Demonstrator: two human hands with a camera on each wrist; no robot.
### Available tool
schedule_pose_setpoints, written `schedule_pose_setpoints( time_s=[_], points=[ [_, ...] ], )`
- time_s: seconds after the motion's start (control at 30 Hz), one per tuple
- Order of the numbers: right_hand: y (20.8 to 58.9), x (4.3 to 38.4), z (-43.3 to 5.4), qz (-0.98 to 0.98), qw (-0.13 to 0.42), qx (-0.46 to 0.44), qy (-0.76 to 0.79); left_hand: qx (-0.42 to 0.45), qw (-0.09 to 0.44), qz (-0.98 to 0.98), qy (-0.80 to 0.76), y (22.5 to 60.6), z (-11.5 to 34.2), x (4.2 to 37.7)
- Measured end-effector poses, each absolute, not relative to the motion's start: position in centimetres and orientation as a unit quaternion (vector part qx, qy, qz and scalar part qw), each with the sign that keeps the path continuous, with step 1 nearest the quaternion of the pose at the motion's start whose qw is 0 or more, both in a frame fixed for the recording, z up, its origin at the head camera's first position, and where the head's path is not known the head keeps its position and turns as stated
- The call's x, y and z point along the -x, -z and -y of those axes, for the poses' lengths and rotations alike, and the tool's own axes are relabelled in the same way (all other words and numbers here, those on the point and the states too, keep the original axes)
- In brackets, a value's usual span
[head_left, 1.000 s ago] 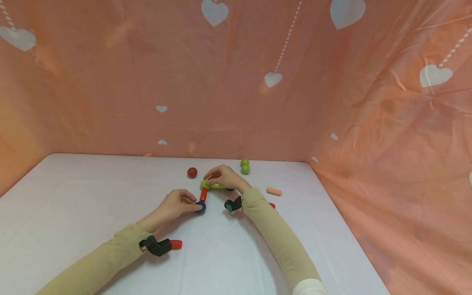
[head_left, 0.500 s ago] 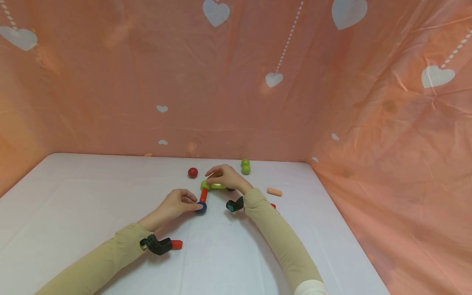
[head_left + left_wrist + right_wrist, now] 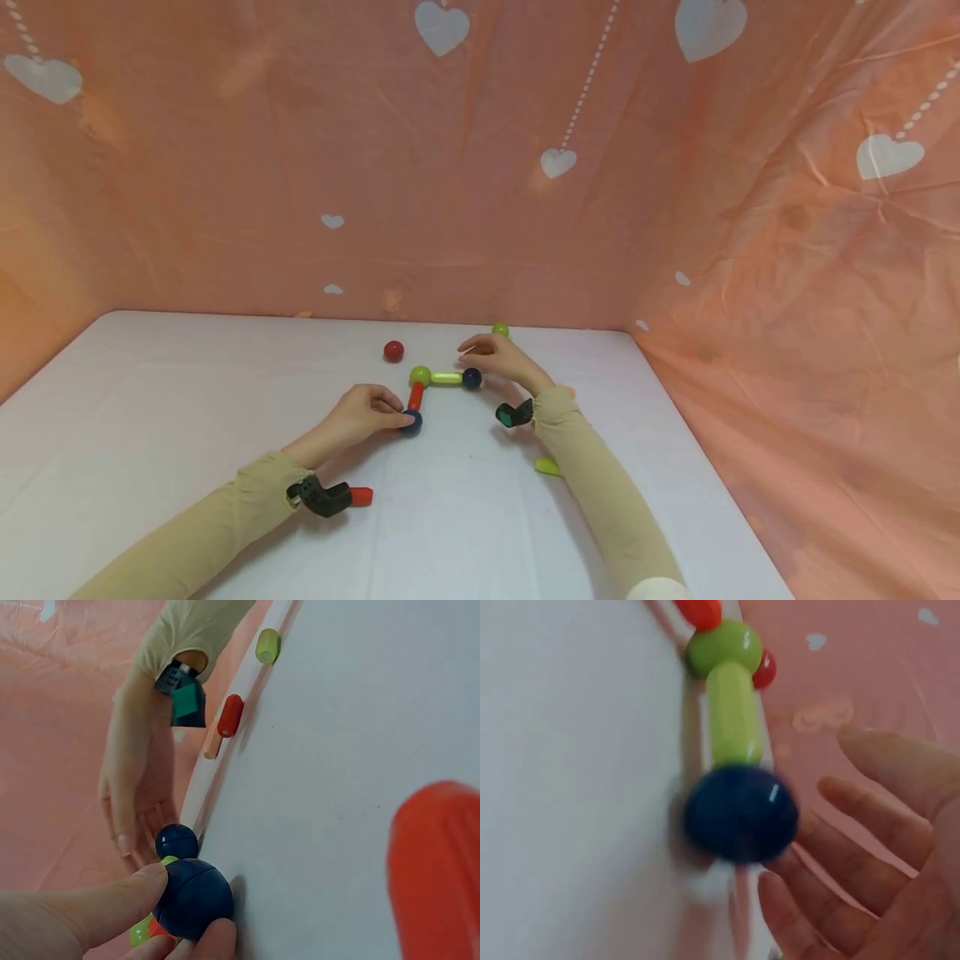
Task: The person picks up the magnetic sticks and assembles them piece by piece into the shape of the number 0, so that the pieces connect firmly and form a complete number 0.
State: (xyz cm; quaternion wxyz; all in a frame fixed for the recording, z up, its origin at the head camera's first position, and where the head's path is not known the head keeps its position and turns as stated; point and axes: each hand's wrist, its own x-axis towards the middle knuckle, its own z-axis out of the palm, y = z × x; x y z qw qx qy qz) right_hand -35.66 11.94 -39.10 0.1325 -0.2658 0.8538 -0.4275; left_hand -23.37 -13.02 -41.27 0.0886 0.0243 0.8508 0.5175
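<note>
My left hand [image 3: 356,421] pinches a dark blue ball [image 3: 196,898] between thumb and fingers, at the near end of a joined chain on the table. From that ball a red rod [image 3: 416,396] runs back to a lime green ball [image 3: 420,377]. A lime green rod [image 3: 733,712] leads from there rightward to a second dark blue ball [image 3: 472,378]. Beside this far ball, my right hand [image 3: 506,362] hovers with spread, relaxed fingers and nothing in its grasp. In the right wrist view its fingertips are close to the ball.
A loose red ball [image 3: 393,351] lies behind the chain, and a green ball [image 3: 500,330] near the back edge. One red rod [image 3: 362,497] is by my left wrist. A green rod [image 3: 548,466], another red rod [image 3: 230,716] and an orange rod [image 3: 212,744] lie around my right forearm.
My right hand has let go at the green ball and moved right, uncovering the green rod and the second blue ball. My left hand has stayed on its blue ball.
</note>
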Motion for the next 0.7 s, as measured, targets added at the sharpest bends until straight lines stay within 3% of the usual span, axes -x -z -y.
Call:
schedule_pose_setpoints(
  time_s=[0.2, 0.7],
  points=[
    [39.8, 35.3, -13.7, -0.853, 0.164, 0.273, 0.414, -0.033, 0.093, -0.848, -0.521, 41.1, 12.8, 23.4],
    [40.7, 34.8, -14.1, -0.86, 0.146, 0.282, 0.399, -0.018, 0.092, -0.847, -0.523, 41.4, 12.2, 23.4]
  ],
)
